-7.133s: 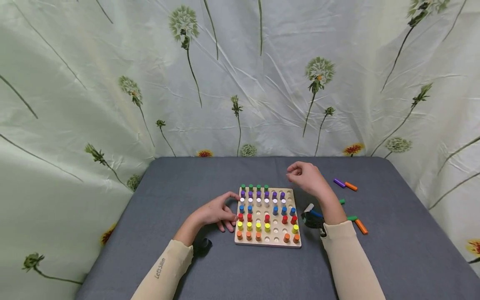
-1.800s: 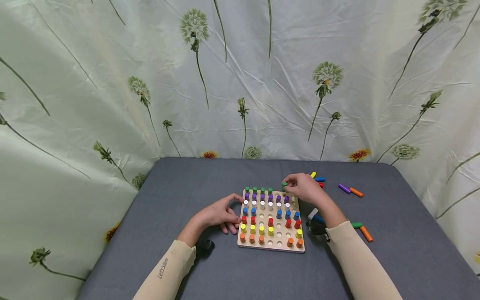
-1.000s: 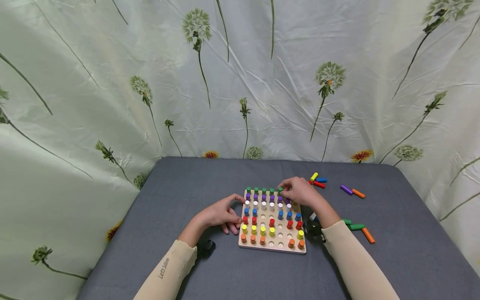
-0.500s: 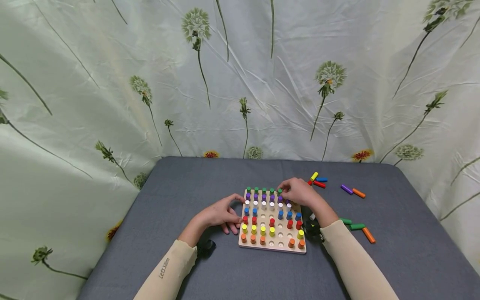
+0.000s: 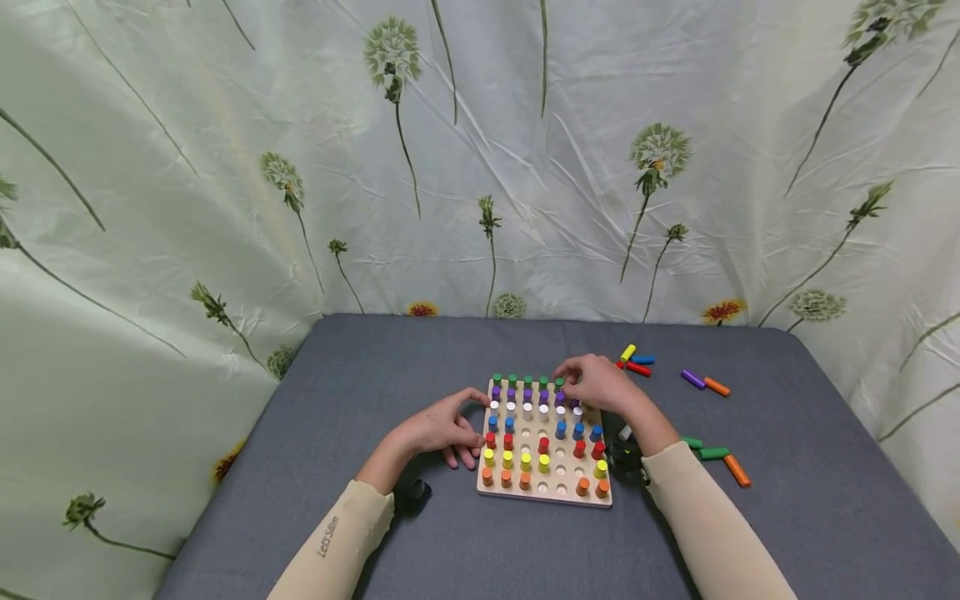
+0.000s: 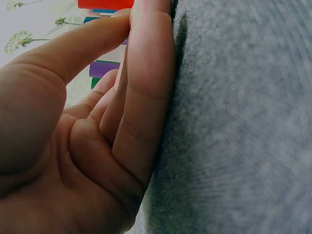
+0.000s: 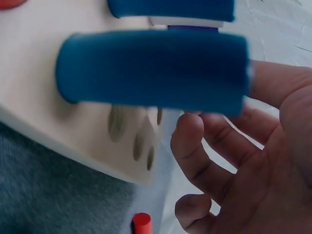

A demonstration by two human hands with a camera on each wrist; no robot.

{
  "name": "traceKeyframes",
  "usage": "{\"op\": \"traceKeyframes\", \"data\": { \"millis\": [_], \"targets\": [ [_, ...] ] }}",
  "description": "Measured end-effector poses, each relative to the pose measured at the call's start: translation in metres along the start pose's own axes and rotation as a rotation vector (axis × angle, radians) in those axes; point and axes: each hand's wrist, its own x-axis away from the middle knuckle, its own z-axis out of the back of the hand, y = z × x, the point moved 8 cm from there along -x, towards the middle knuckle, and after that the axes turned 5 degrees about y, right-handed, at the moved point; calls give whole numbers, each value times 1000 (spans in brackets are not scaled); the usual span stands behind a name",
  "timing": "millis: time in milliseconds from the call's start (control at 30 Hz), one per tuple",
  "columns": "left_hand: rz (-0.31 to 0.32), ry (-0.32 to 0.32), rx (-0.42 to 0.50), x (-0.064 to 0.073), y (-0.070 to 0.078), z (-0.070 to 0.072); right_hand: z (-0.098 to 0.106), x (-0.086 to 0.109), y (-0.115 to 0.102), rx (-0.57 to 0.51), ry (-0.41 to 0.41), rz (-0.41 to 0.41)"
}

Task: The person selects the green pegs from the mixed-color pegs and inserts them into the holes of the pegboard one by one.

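Observation:
A wooden pegboard (image 5: 543, 492) lies on the table with rows of coloured pegs standing in its holes. My right hand (image 5: 596, 385) is over the back right of the board, thumb and fingers pinching a green peg (image 5: 559, 383) in the back row. That peg stands upright, right of several other green pegs. Blue pegs (image 7: 151, 70) hide the pinching fingertips in the right wrist view. Along the board's left edge, my left hand (image 5: 435, 429) rests with the index finger extended to the upper side and the thumb lower down, both touching it. The other fingers lie on the table.
Right of the board lie loose pegs: yellow (image 5: 627, 353), blue (image 5: 642, 360), red (image 5: 639, 369), purple (image 5: 692, 380), orange (image 5: 717, 387), green (image 5: 712, 454) and another orange (image 5: 737, 471). A white peg (image 5: 626, 432) is partly hidden by the right wrist. A flowered curtain (image 5: 450, 167) hangs behind.
The right hand brought a green peg over the board, shifted left and set it into the back row. The peg has sunk slightly. The left hand has stayed at the edge.

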Motion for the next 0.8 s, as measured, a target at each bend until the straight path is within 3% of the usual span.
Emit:
{"op": "traceKeyframes", "data": {
  "millis": [367,800],
  "targets": [
    [-2,-1,-2,-1,0,0,23,16,-9,12,29,25],
    [0,-3,-2,0,1,-1,41,37,0,-2,85,26]
  ]
}}
